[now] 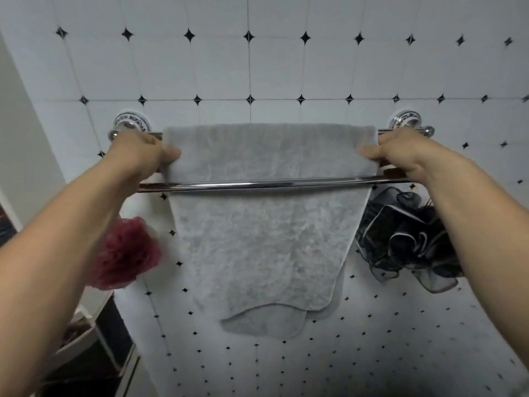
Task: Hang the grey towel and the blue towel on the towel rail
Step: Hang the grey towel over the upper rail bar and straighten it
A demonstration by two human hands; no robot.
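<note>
A grey towel (263,230) is draped over the back bar of a chrome double towel rail (257,185) on the tiled wall, and hangs down behind the front bar. My left hand (143,156) pinches the towel's upper left edge. My right hand (400,156) pinches its upper right edge. Both hands sit between the two bars. No blue towel is in view.
A dark red bath pouf (126,253) hangs below the rail on the left. A black mesh pouf (406,236) hangs on the right. Chrome wall mounts (131,124) hold the rail ends. A white basin edge (86,330) lies at the lower left.
</note>
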